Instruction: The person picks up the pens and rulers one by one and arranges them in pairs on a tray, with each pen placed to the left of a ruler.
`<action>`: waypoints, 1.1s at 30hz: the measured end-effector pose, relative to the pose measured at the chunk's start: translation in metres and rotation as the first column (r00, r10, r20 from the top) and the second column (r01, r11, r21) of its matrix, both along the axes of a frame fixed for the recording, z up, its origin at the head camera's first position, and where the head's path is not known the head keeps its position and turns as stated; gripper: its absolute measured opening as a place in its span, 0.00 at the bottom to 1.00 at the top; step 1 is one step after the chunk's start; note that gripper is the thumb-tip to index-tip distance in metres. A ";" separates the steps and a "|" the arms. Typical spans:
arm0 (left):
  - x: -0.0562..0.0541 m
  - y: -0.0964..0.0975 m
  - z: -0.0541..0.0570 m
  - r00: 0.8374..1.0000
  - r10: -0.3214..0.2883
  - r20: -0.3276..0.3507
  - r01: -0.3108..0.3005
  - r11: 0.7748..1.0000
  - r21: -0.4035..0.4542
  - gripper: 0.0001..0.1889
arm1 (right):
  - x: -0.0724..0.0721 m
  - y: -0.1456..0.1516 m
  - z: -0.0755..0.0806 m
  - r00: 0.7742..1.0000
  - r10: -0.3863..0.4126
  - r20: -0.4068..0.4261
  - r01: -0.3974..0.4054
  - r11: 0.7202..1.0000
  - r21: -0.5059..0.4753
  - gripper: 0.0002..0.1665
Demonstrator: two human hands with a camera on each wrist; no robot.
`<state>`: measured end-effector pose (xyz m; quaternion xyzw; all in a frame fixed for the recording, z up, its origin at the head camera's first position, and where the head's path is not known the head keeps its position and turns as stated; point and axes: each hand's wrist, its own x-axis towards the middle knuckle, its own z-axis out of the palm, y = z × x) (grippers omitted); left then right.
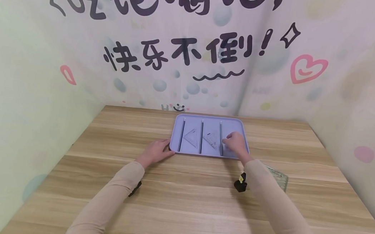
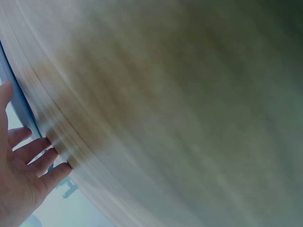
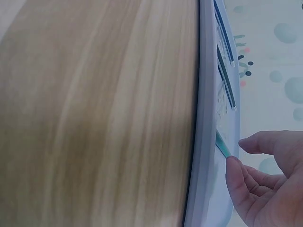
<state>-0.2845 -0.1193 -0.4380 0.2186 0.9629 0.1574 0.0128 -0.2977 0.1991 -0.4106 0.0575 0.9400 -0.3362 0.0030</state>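
Observation:
A lavender tray point(image 1: 209, 117) lies at the back of the table. Three pencils stand in it as upright lines: the left pencil point(image 1: 181, 134), the middle pencil point(image 1: 201, 136) and the right pencil point(image 1: 221, 137). Between them lie two clear set squares, the left set square point(image 1: 191, 137) and the right set square point(image 1: 211, 138). My left hand point(image 1: 155, 151) rests at the tray's front left corner, fingers extended. Over the tray's right side, my right hand point(image 1: 235, 143) has its fingertips beside the right pencil point(image 3: 222, 144), thumb and index finger apart; contact is unclear.
A greenish transparent drawing tool point(image 1: 278, 178) lies on the wooden table point(image 1: 182, 202), partly hidden by the right forearm. Black wrist gear point(image 1: 240, 184) shows beside the right sleeve. A printed wall point(image 1: 163, 94) stands right behind the table.

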 end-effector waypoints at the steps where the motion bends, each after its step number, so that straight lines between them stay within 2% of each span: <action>1: 0.000 0.000 0.000 1.000 0.000 0.000 0.000 1.000 0.000 0.32 | 0.001 0.001 0.001 1.000 0.003 0.004 -0.003 1.000 -0.006 0.20; 13: -0.001 0.000 -0.001 1.000 0.004 0.007 -0.004 1.000 -0.007 0.32 | 0.009 0.006 0.003 0.998 0.063 -0.012 -0.063 0.998 -0.023 0.22; 25: -0.001 0.000 -0.001 1.000 0.005 0.001 -0.005 1.000 -0.007 0.32 | 0.018 0.006 0.007 0.984 0.170 -0.060 -0.166 0.984 0.069 0.22; 29: 0.000 0.000 0.000 1.000 -0.001 -0.003 0.000 1.000 -0.009 0.31 | 0.023 0.005 0.008 0.973 0.224 -0.062 -0.218 0.972 0.091 0.25; 33: 0.000 0.000 0.000 1.000 -0.004 -0.002 0.004 1.000 -0.009 0.32 | 0.028 0.004 0.008 0.958 0.280 -0.055 -0.273 0.955 0.113 0.32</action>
